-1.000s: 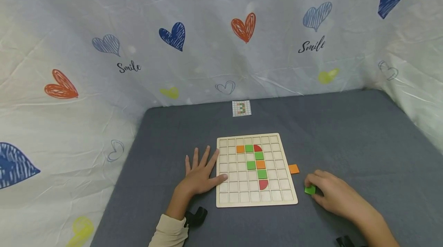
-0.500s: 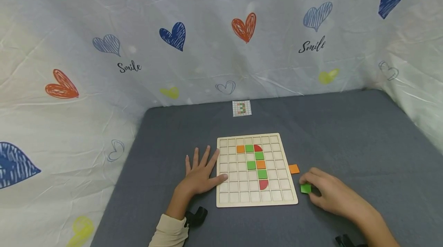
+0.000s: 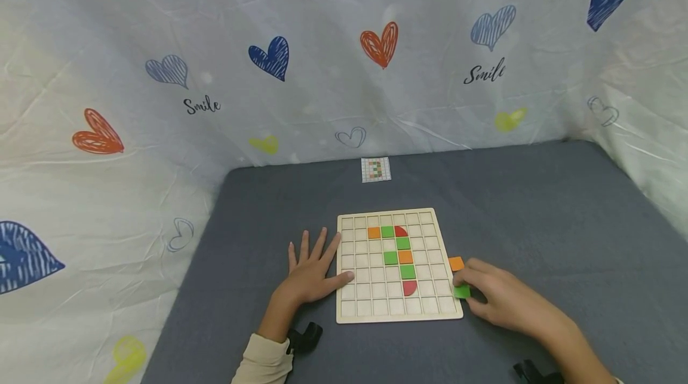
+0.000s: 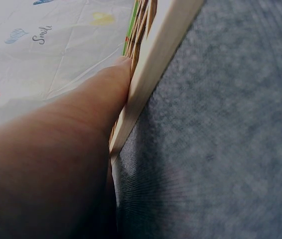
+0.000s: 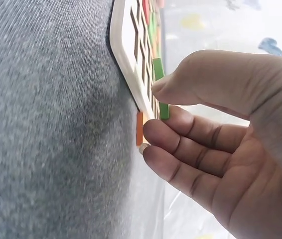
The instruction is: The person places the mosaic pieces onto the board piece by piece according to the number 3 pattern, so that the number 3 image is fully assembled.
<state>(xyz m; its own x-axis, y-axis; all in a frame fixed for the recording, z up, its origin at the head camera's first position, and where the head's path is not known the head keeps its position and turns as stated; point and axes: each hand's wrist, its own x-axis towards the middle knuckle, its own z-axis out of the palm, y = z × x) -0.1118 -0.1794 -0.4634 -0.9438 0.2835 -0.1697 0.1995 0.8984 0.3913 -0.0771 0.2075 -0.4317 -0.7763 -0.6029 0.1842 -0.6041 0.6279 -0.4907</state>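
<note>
A light wooden grid board (image 3: 371,303) lies on the table, with orange, green and red tiles set in several of its cells. My left hand (image 3: 309,276) lies flat at the board's left edge, fingers spread and thumb over the rim; the left wrist view shows that thumb (image 4: 103,89) against the board's side. Between thumb and fingers, my right hand (image 3: 502,294) pinches a green square tile (image 5: 160,89) at the board's right edge. Just beyond that hand, a loose orange tile (image 3: 455,263) sits against the board's right side.
A small printed card (image 3: 375,169) with a coloured grid pattern lies at the back of the grey table (image 3: 279,199). Behind it hangs a white sheet (image 3: 317,8) printed with hearts. Black wrist straps (image 3: 305,337) show at both wrists.
My right hand has moved left with the green tile, from the bare table to the board's right edge. The left hand has stayed in place.
</note>
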